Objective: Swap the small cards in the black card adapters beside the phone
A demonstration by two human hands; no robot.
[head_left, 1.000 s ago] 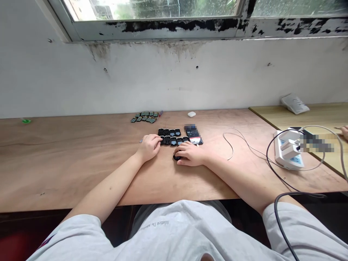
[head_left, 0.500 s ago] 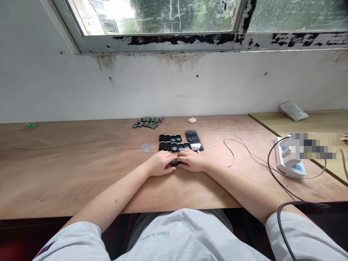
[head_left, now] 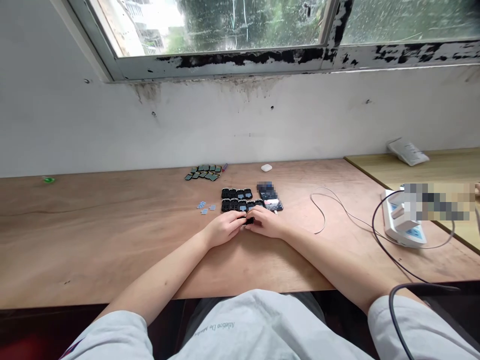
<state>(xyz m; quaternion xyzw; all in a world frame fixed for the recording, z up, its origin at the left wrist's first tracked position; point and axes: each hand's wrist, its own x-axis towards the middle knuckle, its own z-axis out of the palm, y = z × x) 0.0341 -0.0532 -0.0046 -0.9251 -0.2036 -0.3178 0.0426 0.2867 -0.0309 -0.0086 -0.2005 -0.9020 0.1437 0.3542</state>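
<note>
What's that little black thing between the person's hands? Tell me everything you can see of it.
The black piece is small, with a hard, plastic-like look. It is in the grip of the left hand and right hand, whose fingers cover most of it, so its full shape and parts can't be made out. It is low over the wooden table, on the near side of the nearer row of black cases; whether it touches the wood is hidden.
</note>
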